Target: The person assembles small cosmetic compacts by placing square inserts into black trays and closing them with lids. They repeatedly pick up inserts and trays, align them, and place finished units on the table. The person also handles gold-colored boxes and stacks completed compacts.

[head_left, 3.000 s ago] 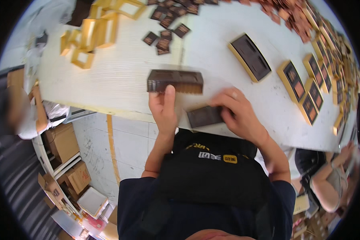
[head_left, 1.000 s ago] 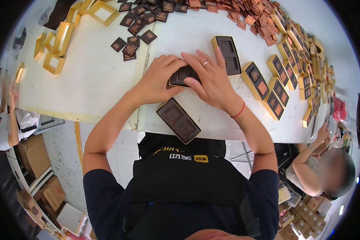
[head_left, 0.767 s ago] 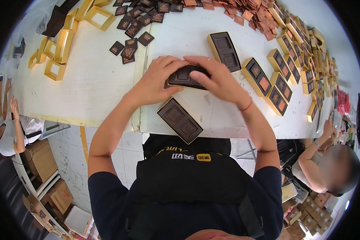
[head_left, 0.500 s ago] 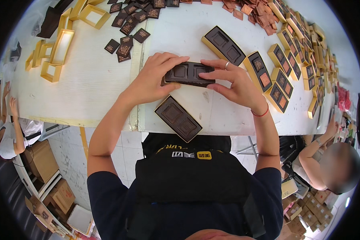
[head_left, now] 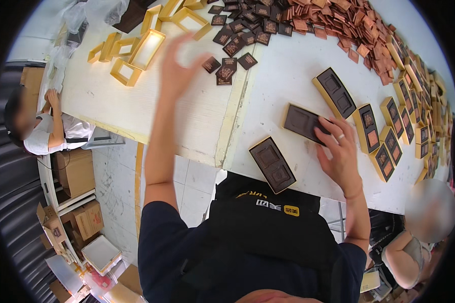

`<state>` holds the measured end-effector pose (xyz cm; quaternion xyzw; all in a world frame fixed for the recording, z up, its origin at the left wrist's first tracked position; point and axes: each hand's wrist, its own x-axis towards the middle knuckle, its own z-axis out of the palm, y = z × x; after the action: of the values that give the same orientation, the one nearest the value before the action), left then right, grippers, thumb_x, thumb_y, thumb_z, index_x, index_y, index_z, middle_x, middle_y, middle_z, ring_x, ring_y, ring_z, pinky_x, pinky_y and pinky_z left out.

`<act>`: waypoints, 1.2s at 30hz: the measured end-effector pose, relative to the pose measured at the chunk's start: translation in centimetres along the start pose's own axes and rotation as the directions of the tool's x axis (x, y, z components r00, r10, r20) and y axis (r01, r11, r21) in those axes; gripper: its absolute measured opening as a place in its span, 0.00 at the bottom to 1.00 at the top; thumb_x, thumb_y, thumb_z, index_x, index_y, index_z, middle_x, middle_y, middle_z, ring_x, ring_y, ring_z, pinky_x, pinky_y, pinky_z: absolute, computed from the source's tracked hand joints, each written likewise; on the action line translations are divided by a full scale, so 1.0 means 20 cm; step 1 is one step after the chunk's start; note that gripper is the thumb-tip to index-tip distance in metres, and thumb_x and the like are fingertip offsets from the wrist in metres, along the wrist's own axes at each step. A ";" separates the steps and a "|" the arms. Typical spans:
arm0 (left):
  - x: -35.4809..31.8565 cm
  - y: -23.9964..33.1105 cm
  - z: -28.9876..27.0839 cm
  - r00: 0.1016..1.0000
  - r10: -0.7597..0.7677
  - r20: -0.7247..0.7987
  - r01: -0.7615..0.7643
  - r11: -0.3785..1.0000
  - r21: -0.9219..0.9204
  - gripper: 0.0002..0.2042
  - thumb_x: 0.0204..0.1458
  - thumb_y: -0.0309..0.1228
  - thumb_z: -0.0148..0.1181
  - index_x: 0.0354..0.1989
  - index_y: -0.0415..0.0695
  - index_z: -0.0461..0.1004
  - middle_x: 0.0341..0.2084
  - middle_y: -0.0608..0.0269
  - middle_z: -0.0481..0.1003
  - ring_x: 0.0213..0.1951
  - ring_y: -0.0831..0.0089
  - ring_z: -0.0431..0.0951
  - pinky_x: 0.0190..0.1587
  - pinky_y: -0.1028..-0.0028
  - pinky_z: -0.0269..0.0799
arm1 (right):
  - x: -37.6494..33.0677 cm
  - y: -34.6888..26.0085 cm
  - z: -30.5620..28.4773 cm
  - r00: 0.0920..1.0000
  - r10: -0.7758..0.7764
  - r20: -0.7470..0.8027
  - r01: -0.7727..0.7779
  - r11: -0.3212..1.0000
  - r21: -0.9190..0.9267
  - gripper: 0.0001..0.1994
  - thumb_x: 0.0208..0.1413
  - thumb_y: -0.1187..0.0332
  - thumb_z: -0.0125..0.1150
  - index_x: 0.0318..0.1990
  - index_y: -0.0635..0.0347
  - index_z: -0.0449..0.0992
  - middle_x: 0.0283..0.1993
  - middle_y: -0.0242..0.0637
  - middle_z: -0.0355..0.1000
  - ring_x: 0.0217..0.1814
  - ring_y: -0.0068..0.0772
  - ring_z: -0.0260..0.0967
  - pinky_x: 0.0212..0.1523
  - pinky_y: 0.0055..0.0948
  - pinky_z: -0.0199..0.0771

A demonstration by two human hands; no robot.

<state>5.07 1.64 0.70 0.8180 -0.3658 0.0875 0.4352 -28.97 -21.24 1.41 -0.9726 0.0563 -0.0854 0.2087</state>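
My left hand, smeared by motion, is stretched over the left part of the table with thumb and fingers apart and nothing in it. It is between several empty gold box frames and small dark wrapped squares. My right hand has its fingers over the right end of a gold box with a dark tray insert, thumb along the near side. Closer to me, a second gold box with a two-well dark tray lies at the table edge. Beyond my right hand lies another such box.
Gold boxes filled with one dark and one copper square stand in rows at the right. A heap of copper squares lies at the back. A seam crosses the table. Other people sit to the left and right.
My left hand has let go of the tray and box and swung left, toward the gold frames. My right hand stays on the box. The view has turned, shifting the table rightward.
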 end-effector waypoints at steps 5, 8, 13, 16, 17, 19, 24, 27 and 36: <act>-0.02 -0.66 -0.37 0.980 0.104 -0.167 0.041 0.723 0.690 0.38 0.41 0.39 0.77 0.63 0.44 0.67 0.58 0.51 0.72 0.64 0.49 0.65 0.68 0.53 0.55 | 0.14 -0.14 -0.22 0.994 -0.088 -0.069 0.081 0.991 -0.102 0.20 0.41 0.71 0.74 0.45 0.57 0.79 0.61 0.40 0.70 0.71 0.51 0.57 0.70 0.57 0.54; -0.03 -0.57 -0.36 0.980 0.076 -0.181 0.063 0.753 0.655 0.39 0.41 0.37 0.77 0.63 0.43 0.67 0.57 0.48 0.71 0.62 0.50 0.66 0.67 0.53 0.56 | 0.27 -0.22 -0.12 0.979 -0.203 -0.016 0.204 0.978 0.035 0.25 0.43 0.69 0.74 0.52 0.56 0.77 0.62 0.40 0.69 0.70 0.52 0.59 0.68 0.50 0.60; -0.25 0.00 -0.21 0.988 -0.094 -0.122 0.096 0.995 0.009 0.34 0.41 0.31 0.75 0.60 0.41 0.69 0.53 0.53 0.72 0.55 0.58 0.72 0.59 0.64 0.67 | 0.14 -0.45 0.09 0.950 -0.283 0.130 0.264 0.953 0.148 0.33 0.48 0.61 0.71 0.63 0.56 0.69 0.68 0.49 0.60 0.65 0.56 0.64 0.60 0.48 0.67; -0.29 0.21 -0.15 0.973 0.023 0.228 0.014 0.987 -0.159 0.33 0.41 0.30 0.74 0.59 0.42 0.70 0.50 0.54 0.71 0.54 0.57 0.72 0.59 0.64 0.67 | 0.04 -0.33 0.12 0.962 -0.246 0.118 0.226 0.961 0.162 0.33 0.46 0.72 0.69 0.64 0.57 0.68 0.69 0.49 0.60 0.66 0.55 0.63 0.61 0.46 0.68; -0.30 0.26 -0.12 0.943 0.039 0.331 0.019 0.985 -0.170 0.33 0.41 0.30 0.74 0.59 0.43 0.70 0.50 0.54 0.71 0.54 0.56 0.71 0.59 0.63 0.66 | -0.01 -0.30 0.10 0.970 -0.217 0.106 0.195 0.964 0.183 0.34 0.44 0.75 0.68 0.64 0.57 0.68 0.69 0.48 0.60 0.66 0.55 0.63 0.62 0.45 0.68; -0.32 0.32 -0.05 0.838 0.089 0.539 0.030 0.977 -0.209 0.32 0.41 0.30 0.73 0.59 0.43 0.70 0.50 0.54 0.71 0.53 0.54 0.71 0.59 0.62 0.66 | -0.06 -0.22 0.04 0.989 -0.119 0.082 0.099 0.971 0.216 0.38 0.40 0.78 0.71 0.64 0.58 0.67 0.66 0.47 0.64 0.64 0.53 0.65 0.61 0.42 0.69; -0.38 0.34 0.13 0.687 0.186 0.702 -0.033 0.974 -0.226 0.37 0.37 0.33 0.76 0.61 0.45 0.69 0.53 0.56 0.70 0.56 0.54 0.67 0.61 0.60 0.62 | -0.21 -0.15 0.00 0.999 0.036 0.036 -0.043 0.973 0.225 0.38 0.38 0.72 0.76 0.62 0.56 0.69 0.61 0.43 0.67 0.62 0.51 0.64 0.65 0.48 0.63; -0.28 0.40 0.09 0.688 0.204 0.696 -0.073 0.974 -0.213 0.42 0.35 0.34 0.79 0.64 0.46 0.68 0.56 0.58 0.70 0.60 0.55 0.66 0.66 0.61 0.58 | -0.21 -0.13 0.00 1.000 0.017 0.025 -0.020 0.988 0.152 0.36 0.39 0.66 0.77 0.61 0.55 0.71 0.62 0.41 0.67 0.64 0.49 0.63 0.68 0.51 0.59; 1.18 -0.38 0.17 0.998 0.055 0.005 -0.055 0.976 0.212 0.37 0.47 0.53 0.70 0.58 0.36 0.71 0.56 0.43 0.72 0.59 0.52 0.71 0.61 0.62 0.67 | -0.44 -0.14 0.22 0.771 0.471 -0.428 -0.315 0.867 0.386 0.19 0.55 0.68 0.60 0.53 0.66 0.75 0.58 0.56 0.69 0.61 0.54 0.67 0.64 0.43 0.63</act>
<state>26.43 -10.66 4.60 0.8494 -0.3766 0.1383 0.3430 -36.56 -15.66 -2.63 -0.8387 0.3003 -0.3004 0.3409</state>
